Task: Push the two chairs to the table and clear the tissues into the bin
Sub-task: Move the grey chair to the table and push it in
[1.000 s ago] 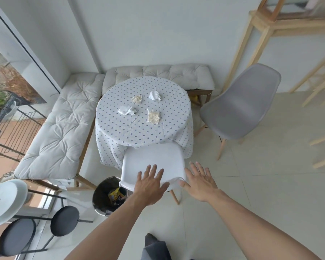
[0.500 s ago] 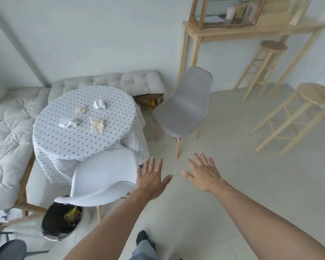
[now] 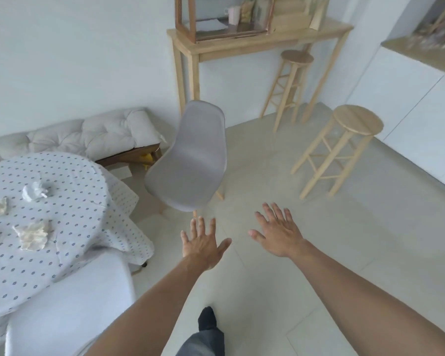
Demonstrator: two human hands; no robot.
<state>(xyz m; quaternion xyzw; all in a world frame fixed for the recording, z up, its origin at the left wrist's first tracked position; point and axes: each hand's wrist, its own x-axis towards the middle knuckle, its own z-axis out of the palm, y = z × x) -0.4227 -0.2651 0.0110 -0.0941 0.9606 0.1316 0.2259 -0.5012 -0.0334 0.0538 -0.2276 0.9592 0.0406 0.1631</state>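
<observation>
grey chair (image 3: 190,163) nearer both hands now

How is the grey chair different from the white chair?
The grey chair is grey; the white chair is white. The grey chair stands apart from the table, out on the open floor, while the white chair sits right up against the tablecloth. The grey chair's wooden legs show; the white chair's are out of sight. Both have the same smooth, curved shell shape, and neither hand, left or right, touches either.
</observation>
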